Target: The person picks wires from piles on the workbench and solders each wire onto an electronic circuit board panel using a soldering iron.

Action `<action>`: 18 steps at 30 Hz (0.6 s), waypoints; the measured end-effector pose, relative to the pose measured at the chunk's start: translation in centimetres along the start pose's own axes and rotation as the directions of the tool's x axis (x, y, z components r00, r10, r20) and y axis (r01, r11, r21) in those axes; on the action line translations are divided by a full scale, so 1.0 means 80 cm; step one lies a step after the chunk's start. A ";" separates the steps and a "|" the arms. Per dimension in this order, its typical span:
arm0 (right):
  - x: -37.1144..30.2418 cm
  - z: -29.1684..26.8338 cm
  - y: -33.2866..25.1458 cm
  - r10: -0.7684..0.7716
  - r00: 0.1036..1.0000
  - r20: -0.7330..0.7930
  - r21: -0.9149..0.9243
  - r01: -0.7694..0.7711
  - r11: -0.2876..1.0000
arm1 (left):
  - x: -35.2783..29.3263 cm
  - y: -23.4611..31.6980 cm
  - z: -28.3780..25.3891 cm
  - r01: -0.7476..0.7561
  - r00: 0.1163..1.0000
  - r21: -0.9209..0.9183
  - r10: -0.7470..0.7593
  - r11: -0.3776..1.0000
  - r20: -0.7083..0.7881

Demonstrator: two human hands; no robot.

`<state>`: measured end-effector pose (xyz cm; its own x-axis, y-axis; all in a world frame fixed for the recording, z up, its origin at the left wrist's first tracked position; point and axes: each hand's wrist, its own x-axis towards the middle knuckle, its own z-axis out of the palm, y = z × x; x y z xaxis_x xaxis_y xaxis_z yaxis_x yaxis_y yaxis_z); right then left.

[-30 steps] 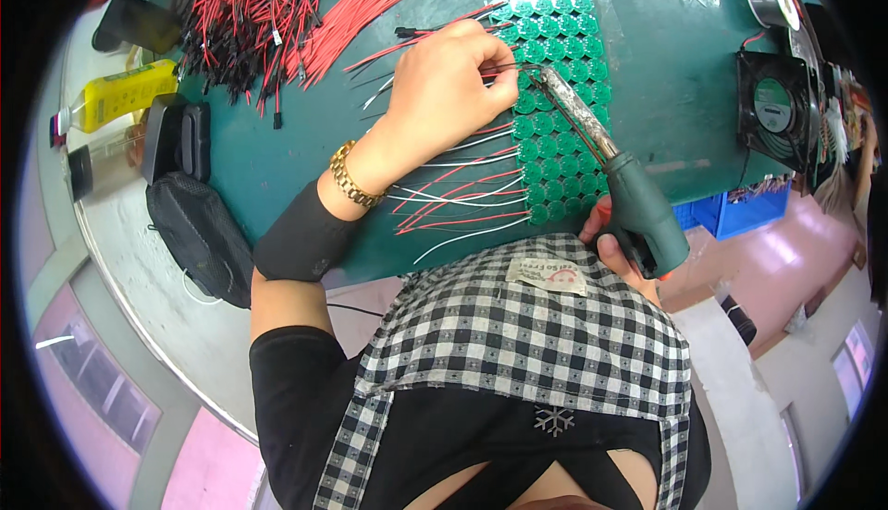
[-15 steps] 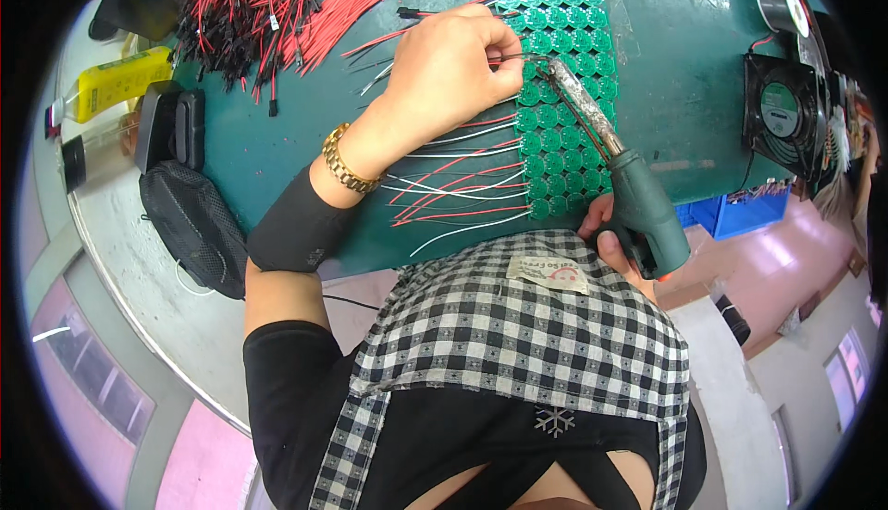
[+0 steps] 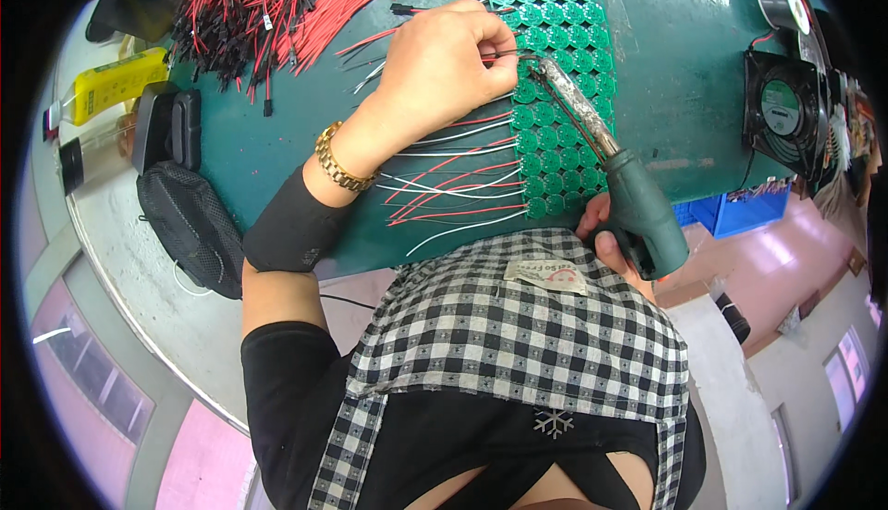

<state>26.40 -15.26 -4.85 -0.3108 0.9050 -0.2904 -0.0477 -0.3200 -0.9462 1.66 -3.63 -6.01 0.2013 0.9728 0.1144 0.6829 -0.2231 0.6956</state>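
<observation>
My left hand [image 3: 446,59] pinches a thin dark wire [image 3: 522,52] between thumb and forefinger, its end over the left part of a green circuit board panel [image 3: 561,160]. This panel is made up of many small round boards. My right hand [image 3: 612,244], partly hidden, is closed around the handle of a dark green soldering gun [image 3: 645,197]. The gun's scorched metal tip slants up over the panel, close to the wire end; whether they touch I cannot tell. Red and white wires [image 3: 467,197] extend leftward from the panel's left edge.
A heap of red and black wires [image 3: 236,20] lies at the far left, beside straight red wires [image 3: 347,1]. At the right stand a black fan [image 3: 786,112], a spool [image 3: 783,8] and a blue bin [image 3: 747,209]. Left are a yellow bottle [image 3: 118,83] and a black mesh pouch [image 3: 190,228].
The panel, its wires and my left hand appear shifted slightly left in the picture. The soldering tip has moved slightly left too. Both hands keep their grips.
</observation>
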 end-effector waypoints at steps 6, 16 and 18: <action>-0.007 0.000 0.014 -0.059 0.998 -0.034 0.090 0.062 0.994 | -0.002 0.000 -0.001 0.005 1.000 -0.029 -0.005 1.000 0.003; 0.002 0.001 0.015 0.049 0.987 -0.154 0.436 0.023 0.900 | 0.001 -0.004 0.000 0.022 0.999 -0.046 -0.020 0.999 0.035; 0.004 -0.004 0.017 0.037 0.991 -0.132 0.458 0.028 0.889 | 0.000 -0.002 0.000 0.021 0.999 -0.053 -0.019 0.998 0.050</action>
<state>26.56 -15.34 -6.31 -0.1843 0.9218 -0.3412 -0.4857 -0.3872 -0.7837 1.57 -3.60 -6.12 0.2238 0.9724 0.0655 0.6487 -0.1987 0.7346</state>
